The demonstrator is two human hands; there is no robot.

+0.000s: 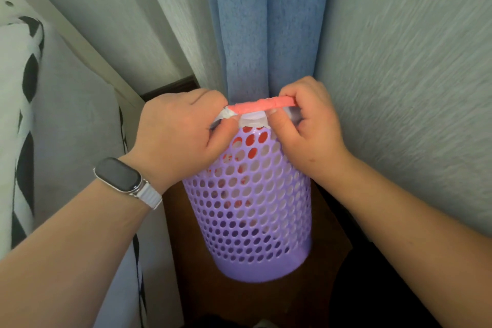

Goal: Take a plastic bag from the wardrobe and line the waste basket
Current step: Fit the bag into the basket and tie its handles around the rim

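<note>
While both hands are closed at the mouth of the lilac perforated plastic waste basket (250, 210), the job looks close to done: the thin white plastic bag with its pink-red drawstring hem (262, 106) is already inside, showing pale and red through the holes, and its top is being stretched over the rim. The left hand (183, 130) has its fingers curled tight on the white film at the near-left of the rim; the right hand (308, 128) pinches the pink hem at the near-right, thumb pressed down on it. To do this well, I'd say pull the hem out and down evenly on both sides, then work round to the far edge by the blue textured curtain (266, 21), keeping the thin film from snagging or tearing. The basket stands upright on a dark brown wooden surface (330, 255), near its back edge, long axis vertical, mouth facing up, between a pale wall and the bed's patterned cover.
</note>
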